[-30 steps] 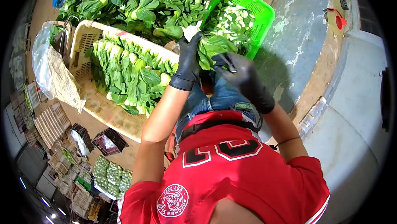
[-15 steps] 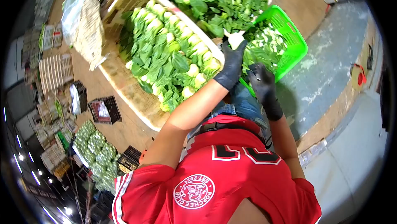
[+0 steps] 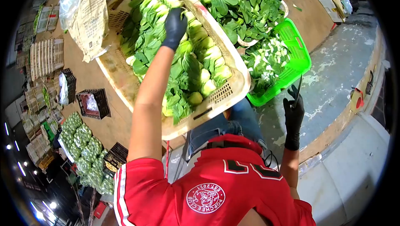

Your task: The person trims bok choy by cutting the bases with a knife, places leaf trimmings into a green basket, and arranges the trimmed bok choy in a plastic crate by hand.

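Note:
My left hand [image 3: 176,28], in a black glove, reaches into the cream plastic crate [image 3: 239,85] and rests on the bok choy [image 3: 185,65] packed there in rows. Its fingers are bent over the heads, and whether they grip one is hidden. On the right, my right hand [image 3: 294,111], also black-gloved, is closed around a dark, thin-bladed tool [image 3: 299,86] that points upward. This hand is just below the bright green basket [image 3: 303,59], which contains cut leaves and pale stem pieces [image 3: 271,57].
More loose bok choy [image 3: 250,7] is heaped beyond the crate. Brown paper and plastic [image 3: 89,21] hang over the crate's left corner. Black crates [image 3: 93,104] and bagged green produce [image 3: 85,142] stand on the floor at left. A white box [image 3: 332,1] is at upper right.
My left hand has moved from beside the green basket into the cream crate and no longer holds up a bok choy. My right hand has drawn away to the right with the tool. The view has shifted.

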Demonstrator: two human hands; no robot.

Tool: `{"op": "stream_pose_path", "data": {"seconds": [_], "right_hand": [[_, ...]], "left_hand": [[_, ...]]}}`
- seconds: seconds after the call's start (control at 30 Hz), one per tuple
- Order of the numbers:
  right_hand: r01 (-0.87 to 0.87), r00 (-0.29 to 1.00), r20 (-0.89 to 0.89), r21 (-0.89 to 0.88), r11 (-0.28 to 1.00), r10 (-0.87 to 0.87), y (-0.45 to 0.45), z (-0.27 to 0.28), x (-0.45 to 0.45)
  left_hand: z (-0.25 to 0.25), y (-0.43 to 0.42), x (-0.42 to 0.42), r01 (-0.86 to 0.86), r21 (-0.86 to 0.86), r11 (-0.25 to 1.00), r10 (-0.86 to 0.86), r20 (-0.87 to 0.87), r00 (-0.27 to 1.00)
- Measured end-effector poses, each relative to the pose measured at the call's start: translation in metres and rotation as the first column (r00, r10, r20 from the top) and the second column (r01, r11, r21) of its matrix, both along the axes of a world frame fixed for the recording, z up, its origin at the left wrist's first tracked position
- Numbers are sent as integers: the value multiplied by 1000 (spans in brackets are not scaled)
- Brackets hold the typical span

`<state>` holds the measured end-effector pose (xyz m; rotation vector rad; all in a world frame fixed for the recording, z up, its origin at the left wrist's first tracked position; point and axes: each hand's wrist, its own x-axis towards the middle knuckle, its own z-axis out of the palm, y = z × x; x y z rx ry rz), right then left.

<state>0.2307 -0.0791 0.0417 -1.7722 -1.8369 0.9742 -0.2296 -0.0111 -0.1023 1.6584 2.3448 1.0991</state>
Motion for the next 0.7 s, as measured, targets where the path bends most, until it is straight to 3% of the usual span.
{"op": "stream_pose_path", "data": {"seconds": [0.03,0.1,0.13,0.2,0.3,0.4,0.47,0.5,0.53,0.63,0.67,0.7], "right_hand": [[28,999,44,-33,999,-27,-5,-8,9],[96,994,59,-57,994,-92,-13,-21,25],[137,987,94,-88,987,-129,-18,-21,26],[263,964,105,-207,942,-246,-25,-12,17],[294,955,100,-254,921,-278,-34,-16,6],[241,971,68,-264,934,-231,-38,-16,-5],[205,971,-72,-236,950,-227,-40,-21,-10],[166,982,-54,-222,961,-182,-42,-28,-10],[125,990,-34,-206,971,-134,-41,-35,-7],[78,997,-4,-187,979,-80,-36,-38,-8],[75,997,2,-189,979,-76,-36,-38,-9],[90,996,-8,-185,978,-93,-35,-40,-10]], "left_hand": [[-12,-10,-17,44,-98,994,-62,-184,981],[-39,-15,-52,-95,-257,962,-12,-384,923],[-45,-12,-66,-130,-461,878,-67,-387,920],[-66,-6,-87,-149,-609,779,-184,-450,874],[-72,5,-90,-244,-691,680,-127,-439,889],[-69,0,-101,-119,-661,741,-191,-377,906],[-78,-12,-105,-125,-649,751,-214,-418,883],[-75,-9,-103,-171,-635,754,-156,-425,892],[-68,-5,-100,-190,-728,659,-140,-367,920],[-74,7,-107,-184,-815,550,-139,-307,942],[-141,7,-138,-268,-743,613,77,-280,957],[-104,12,-117,-257,-787,562,15,-300,954]]}}
